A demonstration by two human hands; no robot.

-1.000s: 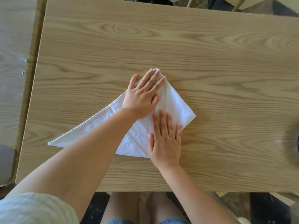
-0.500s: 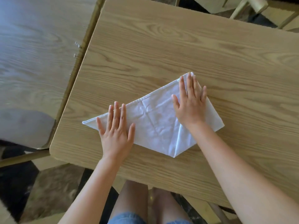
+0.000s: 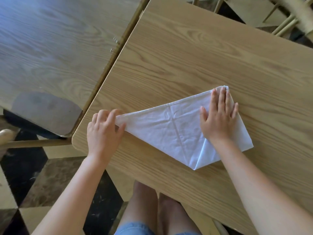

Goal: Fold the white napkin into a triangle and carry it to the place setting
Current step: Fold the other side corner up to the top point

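Observation:
The white napkin (image 3: 171,128) lies partly folded on the light wooden table (image 3: 186,56), with its right end turned over into a flap and its left end running to a point. My left hand (image 3: 104,131) pinches that left point between thumb and fingers. Flat on the folded right part rests my right hand (image 3: 219,119), fingers spread and pointing away from me, fingertips near the far corner. No place setting is in view.
A second wooden table (image 3: 50,39) stands close on the left, with a narrow gap between the two. A dark chair seat (image 3: 45,111) sits under it. Wooden chair legs (image 3: 286,24) show at the far right. My knees are below the near table edge.
My left hand has gone from lying flat on the napkin's left part to gripping its left tip. The right hand stays pressed on the folded right side. The view has shifted right.

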